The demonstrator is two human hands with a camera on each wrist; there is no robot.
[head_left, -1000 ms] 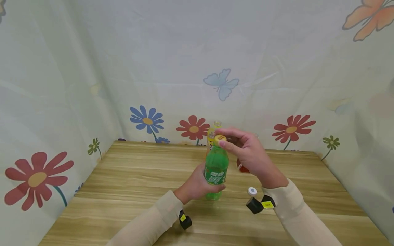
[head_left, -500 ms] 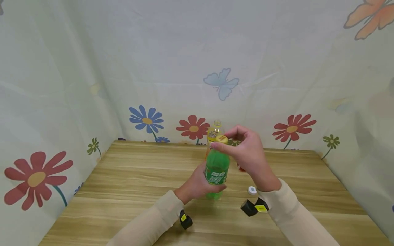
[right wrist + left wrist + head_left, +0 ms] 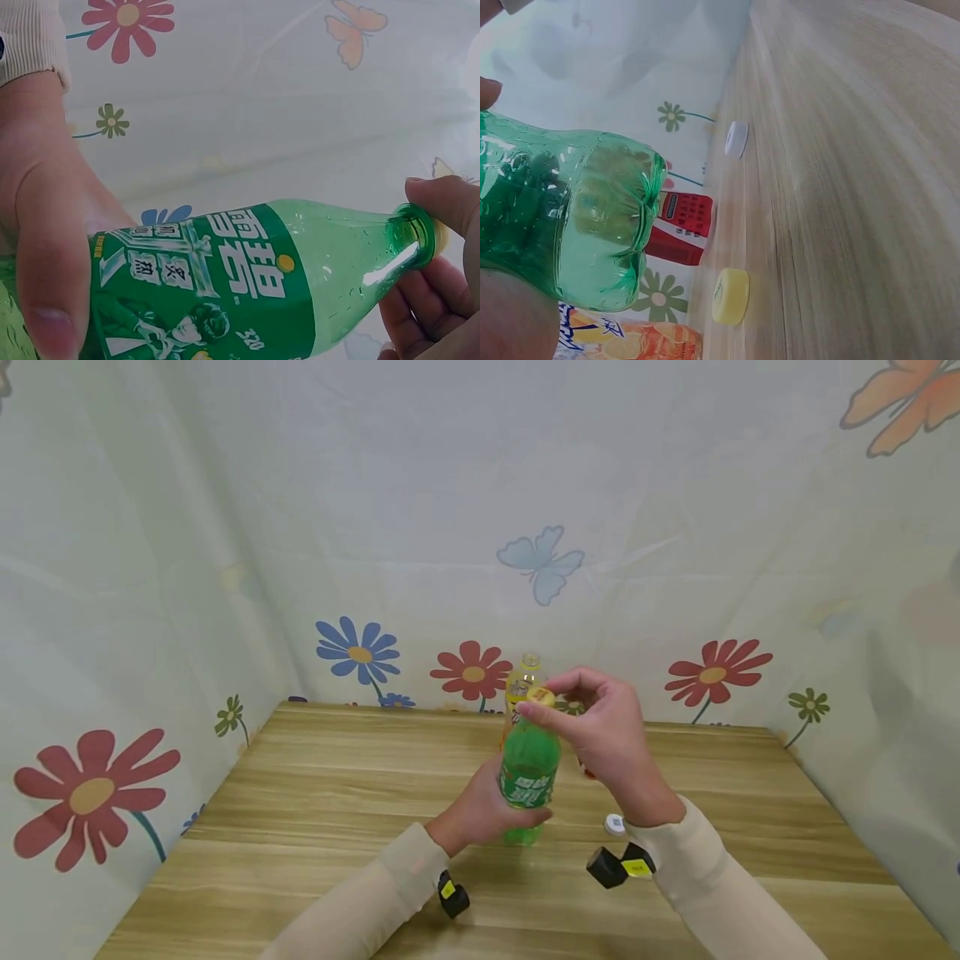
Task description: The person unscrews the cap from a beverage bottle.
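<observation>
Around the lower part of a green soda bottle, my left hand grips it slightly tilted, with its base above the table in the left wrist view. A yellow bottle cap is at the bottle's mouth, pinched between the thumb and fingers of my right hand. The right wrist view shows the green label and the neck ring, with the cap mostly covered by the fingers. The left wrist view looks along the bottle's ridged base.
Behind the green bottle stands an uncapped bottle with an orange label. A red-labelled bottle is partly hidden by my right hand. On the wooden table lie a white cap and another yellow cap. A flower-printed curtain encloses the table.
My right hand has shifted slightly left, its thumb moving left across the front of the yellow cap. The left hand and the bottle have stayed nearly still.
</observation>
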